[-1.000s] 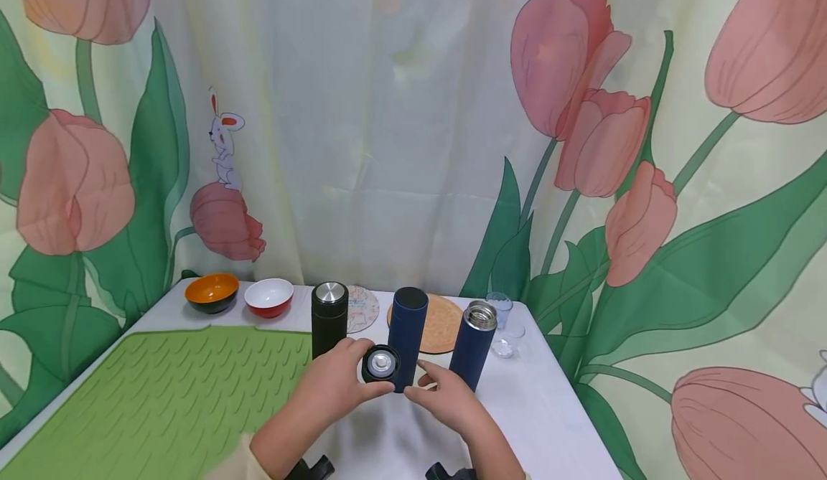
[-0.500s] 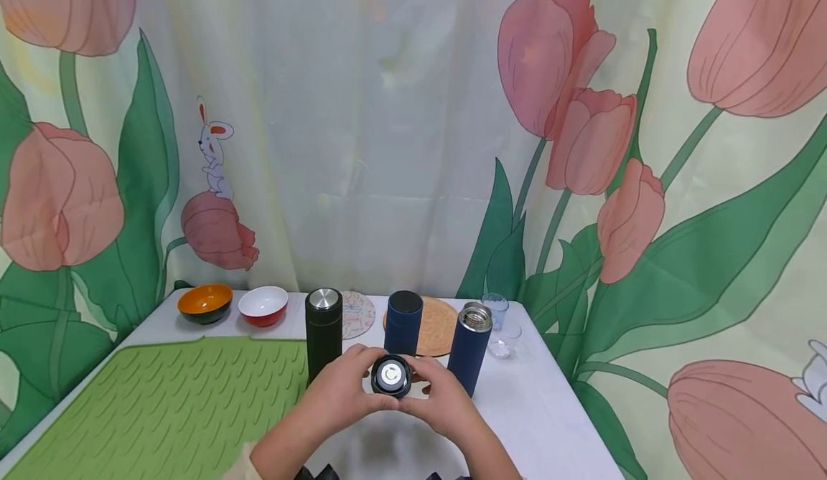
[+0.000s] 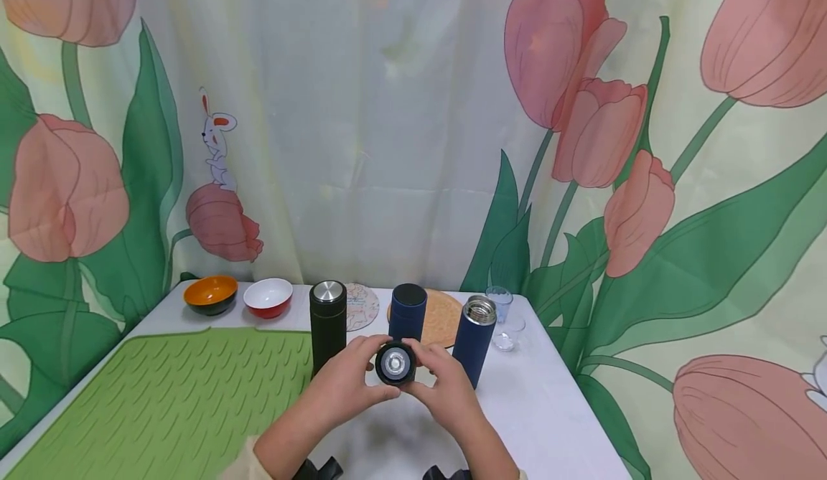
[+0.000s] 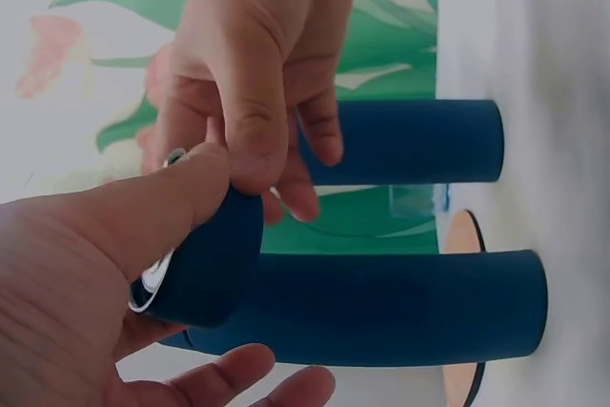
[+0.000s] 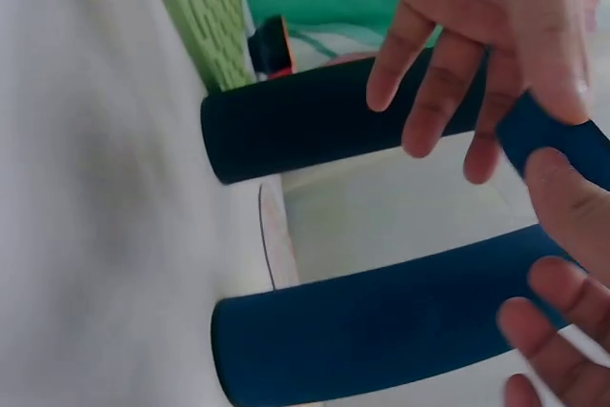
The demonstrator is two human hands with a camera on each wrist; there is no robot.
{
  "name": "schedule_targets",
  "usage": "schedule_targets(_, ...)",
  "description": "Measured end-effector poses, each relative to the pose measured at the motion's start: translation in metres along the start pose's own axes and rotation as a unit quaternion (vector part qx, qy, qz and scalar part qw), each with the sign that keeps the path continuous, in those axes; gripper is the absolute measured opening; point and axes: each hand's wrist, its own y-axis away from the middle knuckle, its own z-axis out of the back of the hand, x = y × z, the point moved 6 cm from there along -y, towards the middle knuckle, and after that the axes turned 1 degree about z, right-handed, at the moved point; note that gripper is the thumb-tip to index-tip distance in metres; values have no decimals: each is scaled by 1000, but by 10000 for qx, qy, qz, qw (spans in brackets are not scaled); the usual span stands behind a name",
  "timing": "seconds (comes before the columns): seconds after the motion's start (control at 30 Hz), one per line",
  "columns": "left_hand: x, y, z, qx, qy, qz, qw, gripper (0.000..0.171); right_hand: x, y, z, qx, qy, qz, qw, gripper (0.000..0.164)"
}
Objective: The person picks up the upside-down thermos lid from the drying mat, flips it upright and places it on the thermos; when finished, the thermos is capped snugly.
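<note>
Both hands pinch a dark blue thermos lid [image 3: 395, 364] over the front of the table, its round underside with a silvery centre turned toward the head camera. My left hand [image 3: 345, 379] holds its left side with thumb and fingers; my right hand [image 3: 446, 385] holds its right side. In the left wrist view the lid's blue side wall [image 4: 224, 269] shows between the two thumbs. Behind the hands stands a capped blue thermos [image 3: 408, 313], its lower part hidden. To the right, a blue thermos [image 3: 474, 340] stands uncapped, its steel mouth showing.
A black thermos [image 3: 328, 326] with a steel-topped lid stands left of the hands. A green textured mat [image 3: 187, 394] covers the table's left side. Farther back are an orange bowl [image 3: 210, 293], a red-and-white bowl [image 3: 268, 297], a round cork mat [image 3: 442, 316] and clear glasses [image 3: 500, 304].
My right hand, apart from the lid a second ago, has come in and taken hold of its right side. The lid has shifted slightly right and is tilted differently.
</note>
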Motion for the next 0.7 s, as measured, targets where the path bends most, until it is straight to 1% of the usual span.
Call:
schedule_targets(0.07, 2, 0, -1, 41, 208, 104, 9997, 80, 2, 2, 2, -260, 247, 191, 9992, 71)
schedule_targets(0.13, 5, 0, -1, 95, 440, 275, 9986, 71, 5, 5, 5, -514, 455, 429, 9967, 74)
schedule_targets(0.2, 8, 0, -1, 170, 739, 478, 9960, 62, 10, 7, 7, -779, 616, 822, 9917, 76)
schedule_targets(0.23, 9, 0, -1, 242, 902, 567, 9940, 60, 13, 8, 9, -899, 686, 1058, 9879, 77)
schedule_targets(0.3, 11, -1, -3, 479, 1328, 717, 9874, 63, 18, 10, 11, -1103, 799, 1570, 9782, 79)
schedule_targets(0.4, 13, -3, -7, 940, 2060, 917, 9697, 69, 24, 11, 13, -1303, 929, 2232, 9615, 80)
schedule_targets(0.47, 13, -5, -10, 1189, 2453, 987, 9570, 70, 26, 11, 14, -1367, 1012, 2440, 9547, 80)
schedule_targets(0.53, 13, -5, -12, 1312, 2675, 1018, 9491, 70, 27, 11, 14, -1381, 1055, 2524, 9519, 79)
schedule_targets(0.63, 12, -4, -13, 1357, 2794, 1006, 9452, 69, 28, 13, 14, -1369, 1090, 2532, 9515, 79)
schedule_targets(0.7, 12, -4, -14, 1337, 2799, 1013, 9452, 68, 29, 14, 14, -1360, 1114, 2525, 9515, 78)
